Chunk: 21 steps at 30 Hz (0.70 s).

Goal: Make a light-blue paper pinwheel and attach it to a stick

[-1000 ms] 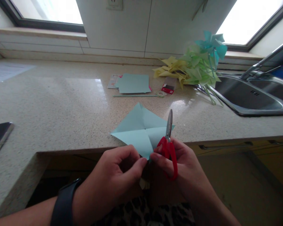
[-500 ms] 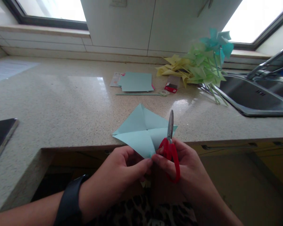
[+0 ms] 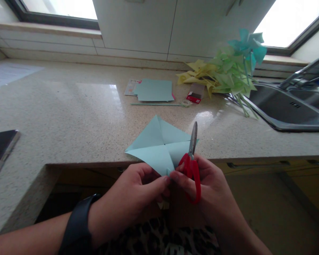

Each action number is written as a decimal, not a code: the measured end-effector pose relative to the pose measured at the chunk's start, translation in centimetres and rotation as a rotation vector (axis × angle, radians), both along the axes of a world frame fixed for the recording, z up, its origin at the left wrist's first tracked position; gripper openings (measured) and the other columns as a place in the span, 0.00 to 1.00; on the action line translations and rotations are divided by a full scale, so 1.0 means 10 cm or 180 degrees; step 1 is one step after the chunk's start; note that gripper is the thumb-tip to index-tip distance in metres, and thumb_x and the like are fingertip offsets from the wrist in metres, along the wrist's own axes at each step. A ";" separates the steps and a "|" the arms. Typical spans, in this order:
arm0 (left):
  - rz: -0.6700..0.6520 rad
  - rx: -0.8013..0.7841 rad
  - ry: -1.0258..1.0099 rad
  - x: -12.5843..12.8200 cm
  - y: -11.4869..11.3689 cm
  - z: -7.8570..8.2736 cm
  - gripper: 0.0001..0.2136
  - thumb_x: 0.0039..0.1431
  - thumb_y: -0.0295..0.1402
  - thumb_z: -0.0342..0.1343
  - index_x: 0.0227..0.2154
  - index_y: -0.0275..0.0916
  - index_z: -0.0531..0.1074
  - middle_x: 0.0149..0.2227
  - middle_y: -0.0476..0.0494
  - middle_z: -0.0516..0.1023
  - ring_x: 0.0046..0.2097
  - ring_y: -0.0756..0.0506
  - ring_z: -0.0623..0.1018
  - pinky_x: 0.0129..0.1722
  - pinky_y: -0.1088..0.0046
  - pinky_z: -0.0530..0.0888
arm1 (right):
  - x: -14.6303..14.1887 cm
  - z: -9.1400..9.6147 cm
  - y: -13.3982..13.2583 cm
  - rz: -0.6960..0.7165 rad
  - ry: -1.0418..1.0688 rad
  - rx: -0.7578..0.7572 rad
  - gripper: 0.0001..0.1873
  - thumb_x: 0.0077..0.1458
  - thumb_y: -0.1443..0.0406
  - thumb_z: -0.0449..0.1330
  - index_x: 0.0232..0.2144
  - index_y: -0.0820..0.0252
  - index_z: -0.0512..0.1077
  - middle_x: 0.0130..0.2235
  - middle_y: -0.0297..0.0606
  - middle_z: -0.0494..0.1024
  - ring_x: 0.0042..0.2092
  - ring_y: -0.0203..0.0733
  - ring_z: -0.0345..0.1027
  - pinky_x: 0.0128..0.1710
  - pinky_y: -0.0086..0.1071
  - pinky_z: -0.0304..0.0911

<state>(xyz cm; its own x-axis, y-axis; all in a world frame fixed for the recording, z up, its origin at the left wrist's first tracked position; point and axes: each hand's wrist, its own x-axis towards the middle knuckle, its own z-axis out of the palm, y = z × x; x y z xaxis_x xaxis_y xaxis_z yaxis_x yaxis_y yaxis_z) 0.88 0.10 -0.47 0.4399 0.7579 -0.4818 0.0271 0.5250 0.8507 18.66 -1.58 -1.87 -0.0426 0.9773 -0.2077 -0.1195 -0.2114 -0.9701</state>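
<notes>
A light blue square of paper (image 3: 146, 143), creased along its diagonals and cut in from the corners, lies level over the counter's front edge. My left hand (image 3: 140, 189) pinches its near corner between thumb and fingers. My right hand (image 3: 202, 184) grips the same corner from the other side with its thumb and fingertips. Red-handled scissors (image 3: 192, 163) hang on that right hand, blades pointing up and away, closed together. They hide part of the paper's right side. A small dark dot marks the paper's centre.
Behind the paper lie a stack of light blue sheets (image 3: 155, 90), a thin stick (image 3: 156, 104), a tape roll (image 3: 186, 103) and a small red box (image 3: 194, 96). Yellow, green and blue paper pinwheels (image 3: 223, 72) rest beside the steel sink (image 3: 284, 124). A dark flat device (image 3: 1, 150) sits at left.
Both hands keep their hold on the paper's near corner, with only slight finger movement. The scissors tilt a little more to the right; the view has shifted slightly.
</notes>
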 end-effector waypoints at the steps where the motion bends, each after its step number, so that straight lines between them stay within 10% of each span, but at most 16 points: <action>1: -0.0003 -0.0032 -0.0023 0.00 0.00 -0.01 0.20 0.52 0.49 0.67 0.29 0.33 0.77 0.28 0.45 0.78 0.30 0.49 0.73 0.31 0.74 0.67 | 0.00 0.00 0.00 -0.0013 -0.0016 0.0016 0.14 0.47 0.62 0.74 0.28 0.56 0.72 0.26 0.28 0.77 0.27 0.32 0.70 0.26 0.24 0.65; 21: 0.0182 -0.0309 -0.0529 -0.01 0.00 -0.06 0.18 0.52 0.47 0.68 0.26 0.33 0.77 0.26 0.47 0.77 0.27 0.51 0.72 0.29 0.76 0.66 | 0.00 -0.03 -0.02 -0.0036 -0.0173 0.0076 0.15 0.49 0.58 0.73 0.29 0.57 0.71 0.26 0.28 0.75 0.27 0.31 0.66 0.27 0.25 0.63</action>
